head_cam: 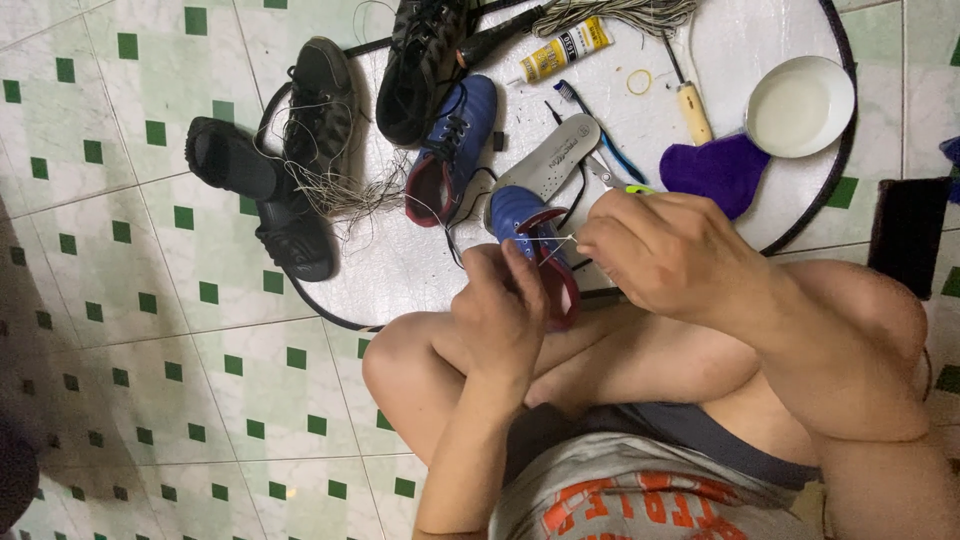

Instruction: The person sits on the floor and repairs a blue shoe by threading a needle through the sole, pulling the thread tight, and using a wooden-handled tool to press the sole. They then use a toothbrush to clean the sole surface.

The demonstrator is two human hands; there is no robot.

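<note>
From the head camera, our left hand [500, 310] grips the blue football boot [535, 245] at its red collar, over our knees. Our right hand [665, 250] pinches a pale thread [548, 238] drawn taut from it. The boot looks light, its upper pliable, best held by heel and collar. Beyond lies a round white board [760, 215] on green-checked floor tiles [150, 330].

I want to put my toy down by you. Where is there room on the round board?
Bare board shows between the yellow glue tube and the white bowl, around a small rubber band. Another bare patch lies below the loose thread, left of the blue shoe in the hands. The middle, around the insole, is crowded.
</note>
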